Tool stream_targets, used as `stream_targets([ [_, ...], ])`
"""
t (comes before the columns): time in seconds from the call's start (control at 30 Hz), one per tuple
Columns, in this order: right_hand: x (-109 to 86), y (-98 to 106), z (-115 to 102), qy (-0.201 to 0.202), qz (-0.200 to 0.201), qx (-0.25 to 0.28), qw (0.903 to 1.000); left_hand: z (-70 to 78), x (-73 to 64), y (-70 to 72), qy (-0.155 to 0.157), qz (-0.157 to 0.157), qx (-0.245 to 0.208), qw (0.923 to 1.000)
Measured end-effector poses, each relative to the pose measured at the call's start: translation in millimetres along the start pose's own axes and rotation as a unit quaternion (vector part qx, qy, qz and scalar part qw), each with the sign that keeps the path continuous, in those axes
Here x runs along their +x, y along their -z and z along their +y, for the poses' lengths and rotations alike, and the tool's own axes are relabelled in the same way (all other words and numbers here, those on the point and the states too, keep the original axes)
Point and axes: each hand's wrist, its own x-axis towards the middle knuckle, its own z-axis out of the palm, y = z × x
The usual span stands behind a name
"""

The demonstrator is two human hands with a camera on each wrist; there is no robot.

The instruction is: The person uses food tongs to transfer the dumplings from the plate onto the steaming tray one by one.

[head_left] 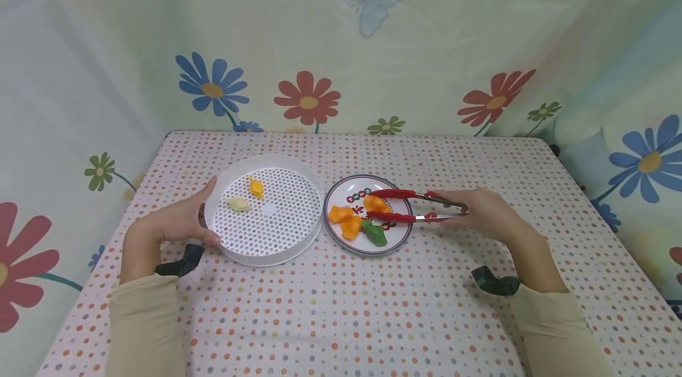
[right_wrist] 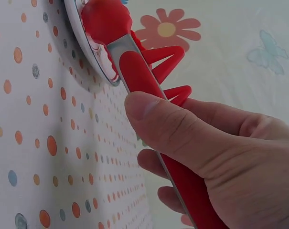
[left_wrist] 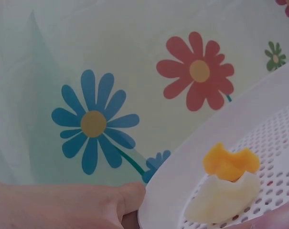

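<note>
At the left, my left hand (head_left: 186, 215) holds the side of a round white sieve (head_left: 266, 260), thumb and fingers spread along its wall. In the sieve lie a yellow twisted piece (head_left: 256, 187) and a pale cream piece (head_left: 238, 204). My right hand (head_left: 476, 211) grips a pair of red-tipped tongs (head_left: 396, 218), thumb on one red handle in the right wrist view. The tong heads reach over a patterned plate (head_left: 367, 253), one on each side of an orange piece (head_left: 377, 204); I cannot tell whether they pinch it. Another two orange pieces (head_left: 350, 227) and a green piece (head_left: 375, 234) lie there too.
The sieve and plate stand side by side on a dotted tablecloth (head_left: 319, 318). Behind the table hangs a flowered curtain (head_left: 426, 63). Dark wrist devices (head_left: 498, 283) sit near the cuffs of both sleeves.
</note>
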Motion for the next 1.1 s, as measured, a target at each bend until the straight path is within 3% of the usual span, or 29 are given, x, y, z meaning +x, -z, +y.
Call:
stream_targets([
  [0.47,-5.2,4.0,-5.4,0.002,0.038,-0.069,0.9969,0.5,1.2,0.3,0.024,0.003,0.029,0.9993],
  [0.57,-6.6,6.0,-8.9,0.009,0.068,-0.050,0.9964,0.6,0.9,-0.4,0.017,0.004,0.020,0.9996],
  [0.67,-4.7,9.2,-16.8,0.051,0.117,-0.030,0.9914,0.5,0.6,0.1,0.006,0.006,0.014,0.9999],
  [0.8,7.6,13.5,-45.6,0.106,0.147,-0.035,0.9828,0.1,1.7,3.0,0.003,0.009,0.015,0.9998],
  [0.93,33.5,12.1,-92.0,0.130,0.107,-0.048,0.9845,-0.5,2.7,4.4,0.007,0.009,0.016,0.9998],
  [1.1,70.3,-3.6,-139.3,0.181,0.048,-0.073,0.9797,-0.9,4.0,2.0,0.013,0.005,0.014,0.9998],
])
